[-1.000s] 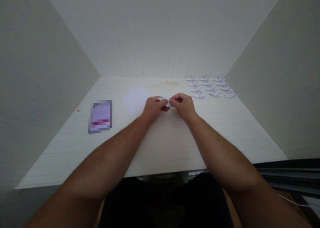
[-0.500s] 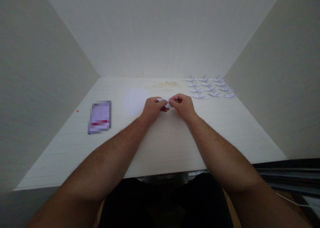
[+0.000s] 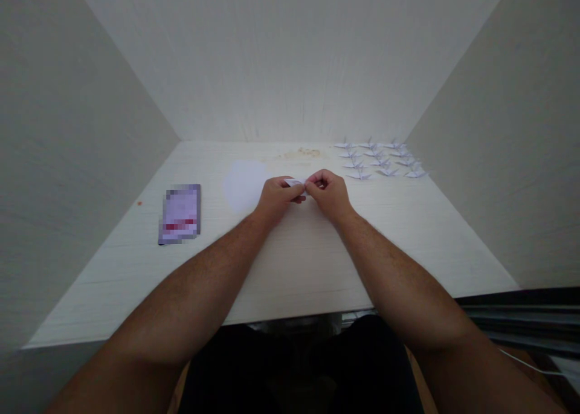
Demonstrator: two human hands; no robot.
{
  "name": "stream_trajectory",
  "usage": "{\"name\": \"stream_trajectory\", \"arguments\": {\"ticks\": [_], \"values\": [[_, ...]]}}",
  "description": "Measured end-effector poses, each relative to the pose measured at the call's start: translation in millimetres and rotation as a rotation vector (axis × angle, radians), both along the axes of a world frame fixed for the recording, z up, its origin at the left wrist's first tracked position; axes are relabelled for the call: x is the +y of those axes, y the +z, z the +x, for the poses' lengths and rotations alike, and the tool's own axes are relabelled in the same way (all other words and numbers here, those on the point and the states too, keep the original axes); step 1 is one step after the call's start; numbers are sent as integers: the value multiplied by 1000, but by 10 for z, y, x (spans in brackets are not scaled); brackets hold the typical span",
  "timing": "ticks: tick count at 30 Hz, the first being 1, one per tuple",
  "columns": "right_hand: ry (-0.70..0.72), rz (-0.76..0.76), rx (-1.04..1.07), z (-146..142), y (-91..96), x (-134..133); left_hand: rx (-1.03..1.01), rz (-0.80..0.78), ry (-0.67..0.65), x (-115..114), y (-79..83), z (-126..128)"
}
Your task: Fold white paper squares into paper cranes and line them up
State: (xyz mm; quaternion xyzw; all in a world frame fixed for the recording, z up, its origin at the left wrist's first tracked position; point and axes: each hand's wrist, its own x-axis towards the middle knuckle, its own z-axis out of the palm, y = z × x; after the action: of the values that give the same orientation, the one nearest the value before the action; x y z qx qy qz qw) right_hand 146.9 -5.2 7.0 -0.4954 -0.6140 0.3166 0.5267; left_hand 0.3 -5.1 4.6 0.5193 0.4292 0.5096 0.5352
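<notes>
A small folded white paper piece [image 3: 294, 182] is pinched by the bare left hand [image 3: 277, 194] and the bare right hand [image 3: 331, 194] over the pale wood-grained tabletop [image 3: 299, 263]; it could be torn or creased askew if tugged unevenly.

Pale wood-grain tabletop [image 3: 299, 281], closed in by back wall [image 3: 290, 69], left wall [image 3: 77, 130] and right wall [image 3: 507, 130]. Tablet-like slab [image 3: 181, 211] flat on left part, blurred into blocks: lilac face, red band near lower edge, dark rim. Small orange spot [image 3: 139, 203] just beside it, nearer left wall. Brownish stain [image 3: 308, 153] near back wall. Lower right, below tabletop level: dark slats [image 3: 521, 323], thin white cable [image 3: 534, 365].
</notes>
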Motion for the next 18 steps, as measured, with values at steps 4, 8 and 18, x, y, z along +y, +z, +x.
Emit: {"name": "stream_trajectory", "arguments": {"ticks": [4,8,18], "values": [[4,9,-12,-3,-13,-3,34,20,26,-5,9,5],[-10,38,19,-8,-40,14,68,31,31,1,5,0],[66,-49,125,-4,-48,37,106,52,65,14,-33,-2]]}}
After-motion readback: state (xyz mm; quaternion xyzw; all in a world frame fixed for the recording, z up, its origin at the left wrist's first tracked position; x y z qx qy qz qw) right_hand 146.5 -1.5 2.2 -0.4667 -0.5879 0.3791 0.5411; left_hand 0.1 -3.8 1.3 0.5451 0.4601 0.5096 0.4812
